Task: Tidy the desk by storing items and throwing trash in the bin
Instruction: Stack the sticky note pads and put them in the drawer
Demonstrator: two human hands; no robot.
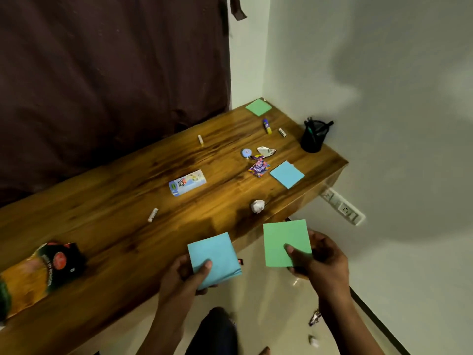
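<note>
My left hand (188, 275) pinches a blue sticky-note pad (213, 257), thumb on top, over the front edge of the wooden desk (107, 226). My right hand (322, 260) pinches a green sticky-note pad (285, 239) just off the desk's edge, above the floor. On the desk lie another blue pad (287, 174), another green pad (258, 107) at the far corner, a milkshake carton (187, 186), a crumpled paper ball (257, 206), candy wrappers (259, 168), foil (266, 151), a small round blue case (246, 152) and a glue stick (266, 126).
A black pen holder (313, 137) stands at the desk's right end by the wall. Three small white sticks (153, 214) lie scattered on the desk. A snack bag (43, 270) sits at the left front. Scraps of trash (314, 319) lie on the floor. A dark curtain (107, 73) hangs behind.
</note>
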